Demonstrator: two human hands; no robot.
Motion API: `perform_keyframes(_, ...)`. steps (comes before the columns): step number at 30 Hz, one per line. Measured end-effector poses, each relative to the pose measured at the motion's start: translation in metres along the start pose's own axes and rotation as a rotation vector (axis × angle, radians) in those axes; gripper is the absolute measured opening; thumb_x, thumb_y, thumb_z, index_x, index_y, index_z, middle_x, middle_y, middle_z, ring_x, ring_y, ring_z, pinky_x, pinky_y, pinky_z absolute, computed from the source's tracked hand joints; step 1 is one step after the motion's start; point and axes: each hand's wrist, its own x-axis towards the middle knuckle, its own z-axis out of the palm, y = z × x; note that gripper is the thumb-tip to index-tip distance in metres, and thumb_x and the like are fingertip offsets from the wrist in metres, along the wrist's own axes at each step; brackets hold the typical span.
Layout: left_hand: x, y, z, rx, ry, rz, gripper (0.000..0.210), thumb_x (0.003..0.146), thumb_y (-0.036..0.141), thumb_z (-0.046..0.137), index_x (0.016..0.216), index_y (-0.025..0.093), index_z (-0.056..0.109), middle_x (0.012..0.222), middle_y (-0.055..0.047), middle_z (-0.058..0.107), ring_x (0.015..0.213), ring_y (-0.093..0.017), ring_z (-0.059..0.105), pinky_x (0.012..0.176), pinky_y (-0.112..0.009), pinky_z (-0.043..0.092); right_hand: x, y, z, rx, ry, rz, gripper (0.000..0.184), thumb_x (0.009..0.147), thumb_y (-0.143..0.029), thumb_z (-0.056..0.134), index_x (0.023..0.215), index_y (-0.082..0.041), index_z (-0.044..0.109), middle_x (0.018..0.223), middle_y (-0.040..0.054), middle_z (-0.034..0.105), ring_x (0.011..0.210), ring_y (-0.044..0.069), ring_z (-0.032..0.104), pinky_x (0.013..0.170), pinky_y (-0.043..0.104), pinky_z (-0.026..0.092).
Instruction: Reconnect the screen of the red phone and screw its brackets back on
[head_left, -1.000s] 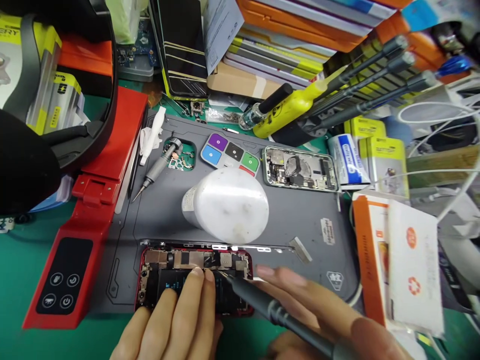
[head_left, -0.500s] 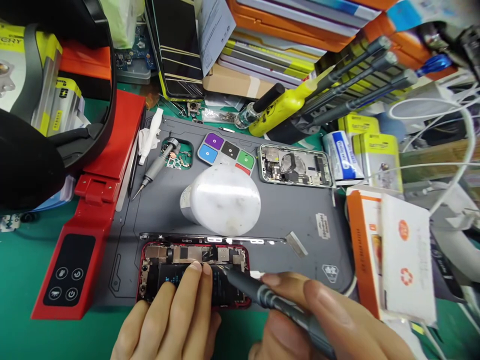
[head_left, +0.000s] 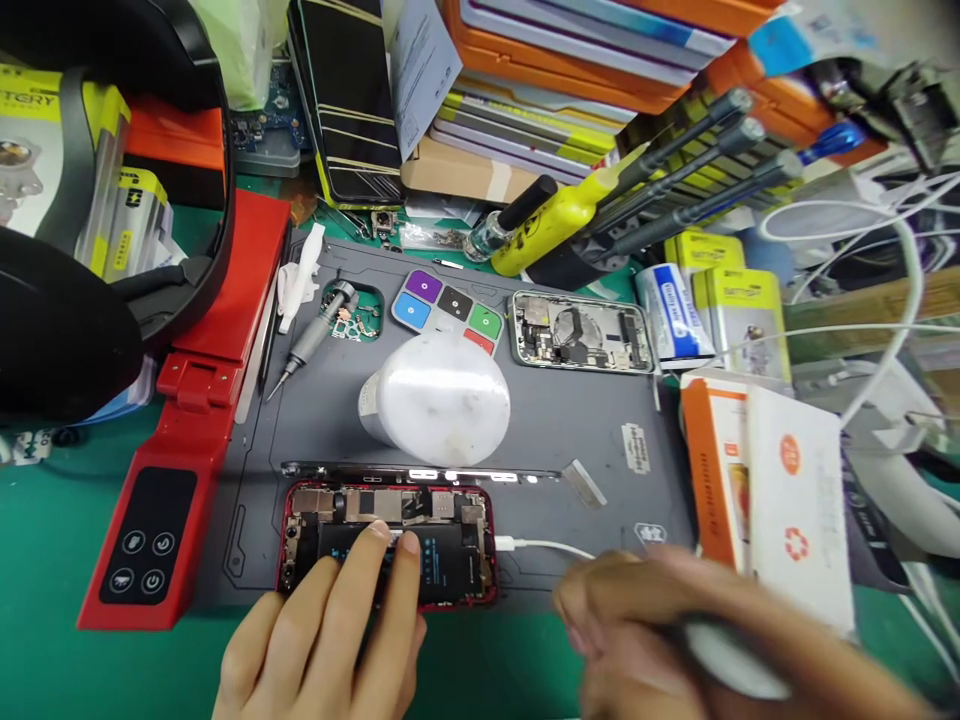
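An opened phone with a red frame lies at the front of the grey mat, its black battery and metal-shielded board exposed. My left hand rests over its lower left part, fingers stretched out and fingertips on the battery's upper edge. To the right, off the phone, my right hand is smeared by motion. It is closed around a dark grey screwdriver, whose pale rounded end shows; the tip is hidden. A white cable meets the phone's right end. Behind the phone stands a detached screen, seen edge-on.
A white round-topped bottle stands mid-mat. Behind it are a coloured button pad and another opened phone. A small screwdriver lies left, beside a red lamp base. White and orange boxes stand right.
My right hand has drawn back to the right with the screwdriver, away from the battery, uncovering the white cable. My left hand stays on the phone. The view has shifted slightly.
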Motion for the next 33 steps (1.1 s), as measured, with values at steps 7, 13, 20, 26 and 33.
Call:
perform_keyframes(7,0.004,-0.003,0.001,0.003,-0.014,0.041,0.031,0.110,0.026,0.066,0.139,0.022,0.077,0.130,-0.001,0.081,0.105,-0.021,0.065,0.090,-0.039,0.042,0.009,0.022,-0.001,-0.232,-0.333,-0.381,0.022,0.114,-0.006,0.057,0.129,-0.010,0.073,0.071,-0.0025,0.062,0.057,0.012,0.054,0.057,0.030,0.042)
perform_keyframes(13,-0.006,0.000,0.004,0.053,-0.031,0.003,0.043,0.106,0.036,0.071,0.148,0.029,0.075,0.139,0.001,0.077,0.105,-0.019,0.069,0.115,-0.037,0.046,0.010,0.021,0.004,-0.210,-0.342,-0.409,0.031,0.111,0.002,0.049,0.124,-0.010,0.074,0.073,-0.0020,0.062,0.061,0.012,0.053,0.060,0.029,0.042)
perform_keyframes(20,-0.012,0.002,0.009,0.088,-0.019,-0.008,0.041,0.107,0.045,0.072,0.146,0.034,0.077,0.145,0.001,0.075,0.126,-0.025,0.071,0.127,-0.044,0.044,0.006,0.024,0.005,-0.231,-0.348,-0.399,0.042,0.104,0.012,0.047,0.127,-0.010,0.074,0.070,-0.0037,0.060,0.060,0.011,0.051,0.059,0.028,0.040)
perform_keyframes(26,-0.012,0.003,0.008,0.098,-0.039,-0.008,0.040,0.109,0.041,0.071,0.148,0.036,0.076,0.154,0.005,0.070,0.123,-0.022,0.070,0.130,-0.041,0.041,0.005,0.024,0.002,-0.263,-0.408,-0.413,0.038,0.104,0.010,0.050,0.127,-0.009,0.074,0.074,-0.0016,0.062,0.064,0.012,0.050,0.062,0.028,0.039)
perform_keyframes(33,-0.009,0.003,0.010,0.133,0.002,0.035,0.033,0.110,0.039,0.066,0.139,0.036,0.082,0.152,0.009,0.072,0.126,-0.021,0.068,0.136,-0.037,0.036,0.005,0.023,-0.002,-0.316,-0.472,-0.459,0.040,0.112,-0.003,0.037,0.131,-0.007,0.073,0.081,0.0031,0.070,0.071,0.017,0.058,0.070,0.033,0.046)
